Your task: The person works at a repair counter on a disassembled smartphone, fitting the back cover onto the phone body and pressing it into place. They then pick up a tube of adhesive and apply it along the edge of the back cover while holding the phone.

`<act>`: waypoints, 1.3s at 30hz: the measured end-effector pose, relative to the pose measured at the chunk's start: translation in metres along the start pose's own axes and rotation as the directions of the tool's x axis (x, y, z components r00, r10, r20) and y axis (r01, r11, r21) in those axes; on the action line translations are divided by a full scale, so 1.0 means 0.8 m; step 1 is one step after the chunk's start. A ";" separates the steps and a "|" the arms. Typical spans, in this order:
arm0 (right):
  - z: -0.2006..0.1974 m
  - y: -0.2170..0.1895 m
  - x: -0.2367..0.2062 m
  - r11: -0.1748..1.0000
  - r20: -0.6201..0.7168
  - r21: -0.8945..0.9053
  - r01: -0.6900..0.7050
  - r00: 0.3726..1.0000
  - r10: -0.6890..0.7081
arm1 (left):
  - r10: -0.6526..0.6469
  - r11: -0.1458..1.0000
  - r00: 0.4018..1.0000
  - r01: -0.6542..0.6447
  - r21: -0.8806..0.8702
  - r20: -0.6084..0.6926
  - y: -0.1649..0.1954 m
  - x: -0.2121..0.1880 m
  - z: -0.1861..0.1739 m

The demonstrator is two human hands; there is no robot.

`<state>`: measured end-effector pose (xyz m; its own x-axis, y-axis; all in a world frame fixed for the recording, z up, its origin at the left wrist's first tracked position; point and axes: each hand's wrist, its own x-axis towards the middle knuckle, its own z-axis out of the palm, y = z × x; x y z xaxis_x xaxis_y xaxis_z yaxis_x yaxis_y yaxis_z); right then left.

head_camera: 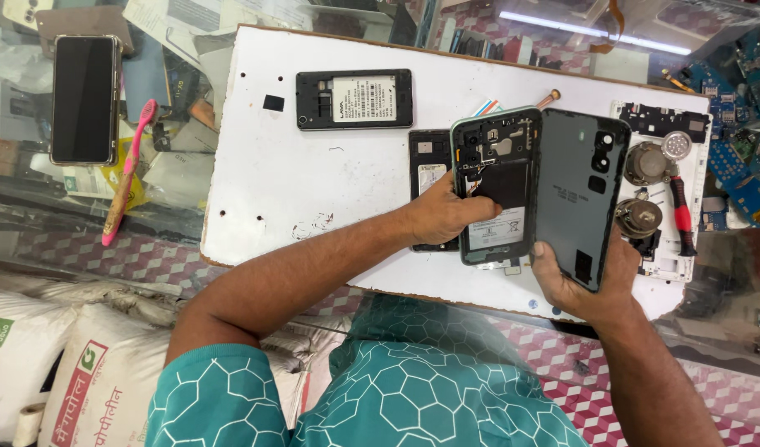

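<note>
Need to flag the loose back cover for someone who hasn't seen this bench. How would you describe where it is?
Start at the white board on the glass counter and go to its right half, where both hands meet. The back cover is the dark grey panel in the right hand, tilted beside the opened phone under the left hand. Unlike its neighbours, it is smooth, with camera cut-outs and no circuitry.

We're looking down on a white work board (pixel 272 165) laid over a glass counter (pixel 32 207), and the glass throws back a bright strip of light (pixel 591 33) at the far right. Below it we see a floor of pink and white cube-pattern tiles (pixel 595 397) (it shows through the glass too). Near left, white woven sacks (pixel 82 372) lean together. Far right, blue circuit boards (pixel 744 157) crowd the countertop.
</note>
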<state>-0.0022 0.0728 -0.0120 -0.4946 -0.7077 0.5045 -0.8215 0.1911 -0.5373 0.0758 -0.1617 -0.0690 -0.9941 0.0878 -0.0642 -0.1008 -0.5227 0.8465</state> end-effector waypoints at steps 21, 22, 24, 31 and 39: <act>0.006 0.003 -0.003 0.998 -0.009 0.044 0.035 0.999 -0.035 | -0.033 0.997 0.999 0.035 0.074 -0.037 0.008 -0.003 0.002; 0.006 0.004 -0.003 0.999 -0.006 0.042 0.029 1.000 -0.029 | -0.030 0.997 0.999 0.033 0.075 -0.038 0.008 -0.003 0.002; 0.006 0.005 -0.005 1.000 0.006 0.015 0.019 1.000 -0.019 | -0.022 0.996 0.999 0.025 0.081 -0.037 0.008 -0.003 0.003; 0.009 0.003 -0.008 0.999 -0.002 0.039 -0.036 0.999 0.036 | -0.022 0.996 0.997 0.028 0.084 -0.069 0.004 -0.003 0.002; 0.012 -0.002 -0.003 0.998 -0.045 0.030 0.054 0.998 -0.052 | 0.006 0.998 0.998 -0.002 0.067 -0.059 0.005 -0.003 0.004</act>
<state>0.0028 0.0678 -0.0187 -0.4633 -0.6853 0.5619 -0.8378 0.1320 -0.5298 0.0778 -0.1615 -0.0635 -0.9953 0.0345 -0.0903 -0.0960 -0.4647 0.8802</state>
